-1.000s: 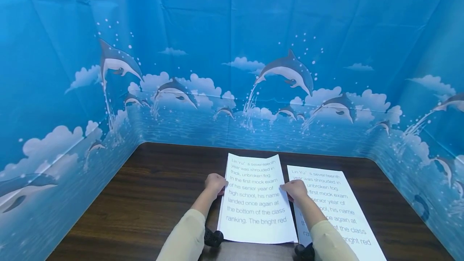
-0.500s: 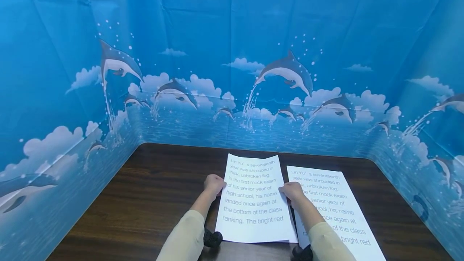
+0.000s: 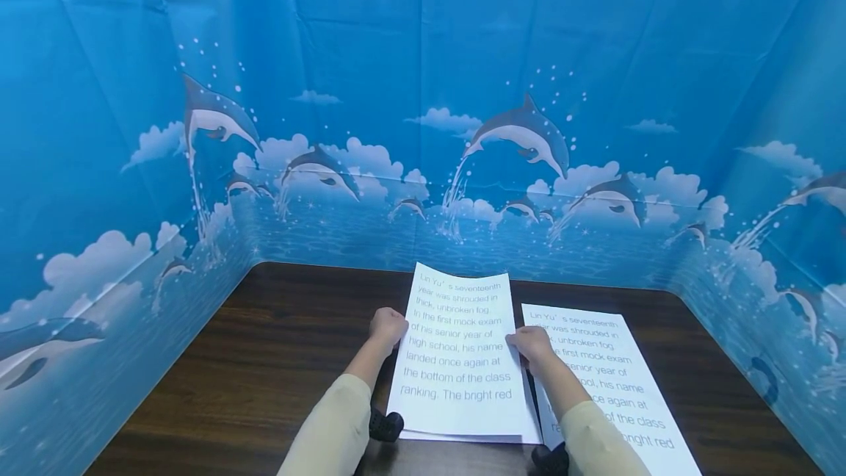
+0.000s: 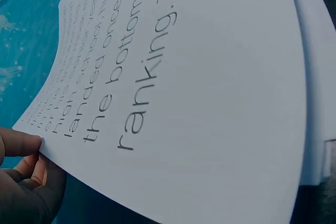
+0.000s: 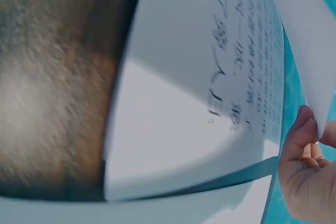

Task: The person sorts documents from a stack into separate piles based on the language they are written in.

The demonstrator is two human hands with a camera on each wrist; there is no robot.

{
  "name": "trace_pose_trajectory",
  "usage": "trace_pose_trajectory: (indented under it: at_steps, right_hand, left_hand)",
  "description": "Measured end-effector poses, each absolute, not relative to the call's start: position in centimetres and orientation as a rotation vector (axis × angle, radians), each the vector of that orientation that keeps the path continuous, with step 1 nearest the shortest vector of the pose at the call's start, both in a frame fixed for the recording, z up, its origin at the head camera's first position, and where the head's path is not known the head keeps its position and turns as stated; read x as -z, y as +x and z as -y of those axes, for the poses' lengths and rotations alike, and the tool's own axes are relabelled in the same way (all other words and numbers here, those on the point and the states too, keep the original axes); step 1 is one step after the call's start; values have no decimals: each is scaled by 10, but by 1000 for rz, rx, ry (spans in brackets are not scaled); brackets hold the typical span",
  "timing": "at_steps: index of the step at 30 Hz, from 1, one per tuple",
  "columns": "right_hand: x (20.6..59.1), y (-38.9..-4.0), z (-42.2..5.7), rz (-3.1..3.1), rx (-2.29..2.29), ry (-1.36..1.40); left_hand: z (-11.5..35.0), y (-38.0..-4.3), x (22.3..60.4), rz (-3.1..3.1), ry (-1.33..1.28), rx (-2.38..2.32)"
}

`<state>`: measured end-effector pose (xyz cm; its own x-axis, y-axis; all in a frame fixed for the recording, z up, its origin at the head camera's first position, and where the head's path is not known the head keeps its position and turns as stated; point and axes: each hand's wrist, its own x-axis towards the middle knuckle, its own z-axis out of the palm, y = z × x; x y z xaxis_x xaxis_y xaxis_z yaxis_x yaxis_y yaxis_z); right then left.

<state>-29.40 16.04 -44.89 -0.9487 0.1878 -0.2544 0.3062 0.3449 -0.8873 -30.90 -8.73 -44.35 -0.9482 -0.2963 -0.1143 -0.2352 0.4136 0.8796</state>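
A printed sheet of paper (image 3: 456, 358) with large English text is raised between both hands, bowing slightly. My left hand (image 3: 388, 327) pinches its left edge between thumb and fingers, as the left wrist view confirms at the sheet corner by the left fingers (image 4: 23, 145). On the opposite edge my right hand (image 3: 532, 347) pinches the same sheet, seen edge-on in the right wrist view. Beneath it another sheet (image 5: 157, 129), bearing lines of characters, lies on the table, its lower right edge peeking out in the head view.
To the right lies a second printed sheet (image 3: 634, 402) with the same English text, partly covered by my right forearm. The dark wooden table (image 3: 264, 358) meets a blue dolphin-patterned curtain (image 3: 370, 226) at the back and sides. Dark wrist devices (image 3: 385, 426) hang under both sleeves.
The held sheet has risen and shifted a little left and away from me, with both hands following. More of the sheet underneath shows along the lower right.
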Motion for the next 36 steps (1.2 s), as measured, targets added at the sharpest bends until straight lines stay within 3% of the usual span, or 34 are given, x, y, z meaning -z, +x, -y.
trace_pose_trajectory:
  at_steps: [16,36]
  right_hand:
    - [413,-304,-185,-2520,1644,482]
    - [392,-292,-258,-2569,1555,419]
  left_hand:
    - [70,-334,428,2568,494,1746]
    - [7,-321,396,2569,234,1921]
